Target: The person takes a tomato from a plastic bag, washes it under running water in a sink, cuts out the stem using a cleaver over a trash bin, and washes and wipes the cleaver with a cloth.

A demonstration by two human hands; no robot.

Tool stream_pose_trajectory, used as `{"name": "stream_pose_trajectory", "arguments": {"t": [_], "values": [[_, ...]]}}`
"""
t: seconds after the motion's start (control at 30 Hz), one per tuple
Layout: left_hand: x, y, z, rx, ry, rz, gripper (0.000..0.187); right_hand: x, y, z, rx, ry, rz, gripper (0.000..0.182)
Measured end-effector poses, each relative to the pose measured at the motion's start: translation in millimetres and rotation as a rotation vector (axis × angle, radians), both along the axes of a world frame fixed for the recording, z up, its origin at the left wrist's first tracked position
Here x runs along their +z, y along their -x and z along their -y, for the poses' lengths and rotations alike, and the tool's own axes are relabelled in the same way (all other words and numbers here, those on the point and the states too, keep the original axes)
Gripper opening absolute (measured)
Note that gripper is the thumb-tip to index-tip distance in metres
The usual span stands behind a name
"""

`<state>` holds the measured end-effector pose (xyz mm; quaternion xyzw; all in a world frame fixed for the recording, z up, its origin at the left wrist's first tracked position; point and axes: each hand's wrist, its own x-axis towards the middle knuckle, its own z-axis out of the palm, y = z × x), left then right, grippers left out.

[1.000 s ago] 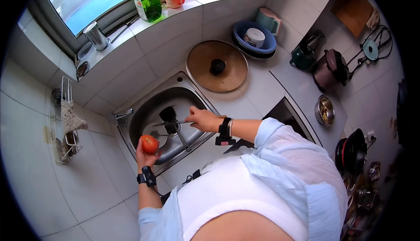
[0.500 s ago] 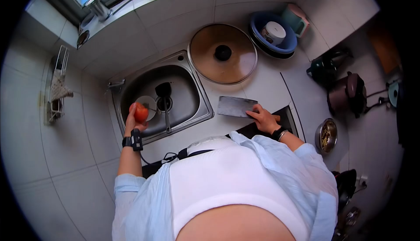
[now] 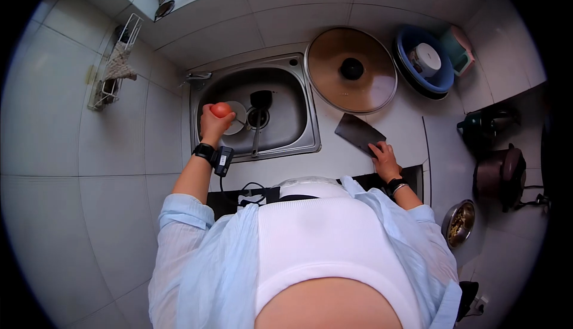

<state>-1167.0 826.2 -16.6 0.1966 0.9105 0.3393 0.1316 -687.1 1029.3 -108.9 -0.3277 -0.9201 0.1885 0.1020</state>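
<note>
My left hand [image 3: 213,126] is wrapped round a red tomato [image 3: 220,109] over the left side of the steel sink [image 3: 293,81]. Just beside the tomato, a white dish [image 3: 238,120] sits in the basin, partly covered by my fingers. A black-headed spatula [image 3: 260,99] lies over the drain with its handle toward me. On the counter's right side, my right hand [image 3: 387,162] grips a cleaver [image 3: 360,134] by its handle end. Its broad grey blade points up and left, close to the front of the counter, and the handle is mostly hidden by my hand.
A large glass lid [image 3: 331,69] with a black knob lies behind the cleaver. Stacked blue basins [image 3: 443,81] holding a white container stand at the back right, near a pot [image 3: 498,177] and a steel bowl of food [image 3: 460,224]. A faucet [image 3: 199,76] is at the sink's left corner.
The camera view has shifted. The cleaver has turned from lying nearly level across the view to a slant. My left hand still holds the tomato, now with its fingers turned more over the dish.
</note>
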Motion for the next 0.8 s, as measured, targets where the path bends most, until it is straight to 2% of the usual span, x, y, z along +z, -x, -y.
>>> {"name": "stream_pose_trajectory", "arguments": {"t": [0.07, 0.17, 0.33, 0.4, 0.43, 0.5, 0.53, 0.6, 0.63, 0.73, 0.77, 0.8], "values": [[16, -3, -1, -0.087, 0.202, -0.168, 0.071, 0, 2, 0, 0.0, 0.032, -0.011, 0.053], [39, -11, 0, -0.194, 0.226, -0.328, 0.072, 16, 7, 5, -0.092, -0.025, 0.012, 0.047], [65, -4, 2, -0.3, 0.22, -0.346, 0.075, 34, 18, 13, -0.138, -0.106, -0.011, 0.046], [53, 8, 4, -0.195, -0.11, 0.02, 0.072, 40, 27, 12, -0.1, -0.089, -0.089, 0.046], [41, 16, 5, -0.197, -0.113, 0.017, 0.072, 46, 38, 11, -0.102, -0.093, -0.092, 0.046], [18, 28, 9, -0.031, -0.474, 0.939, 0.068, 62, 69, 10, 0.001, 0.006, -0.187, 0.045], [26, 24, 9, -0.034, -0.473, 0.939, 0.068, 77, 90, 11, 0.052, 0.038, -0.222, 0.047], [48, 2, 6, -0.102, -0.618, 1.359, 0.069, 108, 136, 17, 0.138, 0.175, -0.269, 0.053], [48, -6, 4, -0.11, -0.63, 1.36, 0.075, 121, 159, 21, 0.172, 0.28, -0.283, 0.058], [48, -19, -2, -0.215, -0.692, 1.495, 0.078, 142, 229, 37, 0.323, 0.495, -0.358, 0.093], [42, -21, -3, -0.221, -0.687, 1.506, 0.084, 142, 250, 45, 0.35, 0.604, -0.395, 0.106], [43, -25, -3, -0.221, -0.697, 1.512, 0.084, 144, 271, 54, 0.38, 0.62, -0.433, 0.112]]}}
